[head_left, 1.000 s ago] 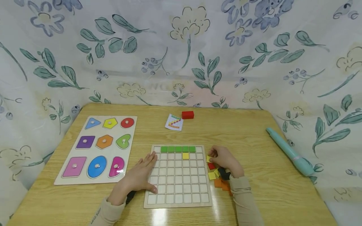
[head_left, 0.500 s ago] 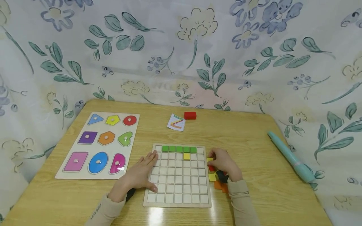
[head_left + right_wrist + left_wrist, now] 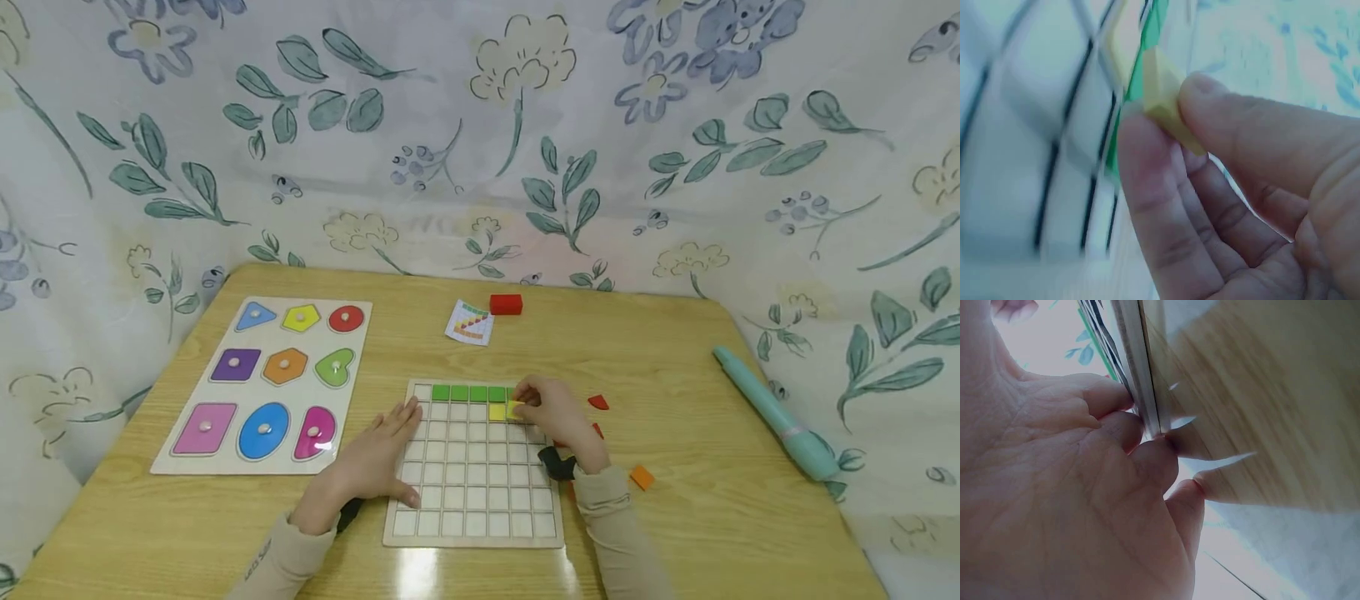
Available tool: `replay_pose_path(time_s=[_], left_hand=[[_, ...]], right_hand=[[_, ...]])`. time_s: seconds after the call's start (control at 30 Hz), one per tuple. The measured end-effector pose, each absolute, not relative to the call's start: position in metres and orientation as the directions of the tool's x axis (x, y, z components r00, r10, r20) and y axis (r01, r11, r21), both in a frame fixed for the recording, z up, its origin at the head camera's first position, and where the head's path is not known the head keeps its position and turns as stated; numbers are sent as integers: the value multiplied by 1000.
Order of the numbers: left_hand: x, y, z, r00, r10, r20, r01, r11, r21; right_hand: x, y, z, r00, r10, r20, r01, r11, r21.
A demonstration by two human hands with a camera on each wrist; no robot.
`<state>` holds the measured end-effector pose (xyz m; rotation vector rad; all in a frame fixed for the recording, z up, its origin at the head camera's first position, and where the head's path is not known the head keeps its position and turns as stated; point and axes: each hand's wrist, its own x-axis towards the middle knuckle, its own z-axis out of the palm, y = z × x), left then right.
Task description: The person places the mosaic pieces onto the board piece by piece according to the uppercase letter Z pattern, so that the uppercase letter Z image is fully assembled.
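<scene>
My right hand [image 3: 558, 417] pinches a yellow square tile [image 3: 1163, 100] between thumb and fingertips, over the upper right of a wooden grid board [image 3: 456, 475]. The board's top row holds several green tiles [image 3: 460, 392]. One yellow tile [image 3: 497, 412] lies in the second row, just left of the pinched one. My left hand [image 3: 371, 454] rests along the board's left edge with fingers extended and thumb apart; in the left wrist view its fingertips [image 3: 1154, 459] meet the board's side and the table. My right hand and sleeve hide part of the board's right side.
Red pieces [image 3: 598, 402] and an orange tile [image 3: 642, 477] lie right of the board, partly behind the right arm. A pattern card [image 3: 470, 323] and red block [image 3: 506, 305] stand behind it. A knobbed shape puzzle [image 3: 300, 433] lies left, a turquoise microphone-like object [image 3: 776, 417] far right.
My right hand has moved left from the loose pieces onto the board, carrying a yellow tile. Red pieces and an orange tile now show farther right. My left hand stays at the board's edge.
</scene>
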<state>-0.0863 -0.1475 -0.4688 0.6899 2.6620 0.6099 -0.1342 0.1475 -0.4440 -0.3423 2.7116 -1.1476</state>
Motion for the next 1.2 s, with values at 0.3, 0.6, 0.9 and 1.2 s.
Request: replay_pose_path(time_s=[0.3,0.6,0.9,1.2], left_hand=[[-87,-146,-471,-834,513,-203,370,793,485],[-87,-146,-468,-832,514,-209,371,796,479],[-88,-145,-467,-833,510,-213,363,796,484],[-88,-146,-465,-835,503,-224,356,803,478]], right_hand=[[-130,112,-452,-930,-368,-18,-232,622,-748],[-123,96,-460,-932,-362,-1,-251,649,-718],[-125,103,-460,-893,-447,-58,-268,630,-728],[-125,153,-452,-937,-339,-78,-162,623,-765]])
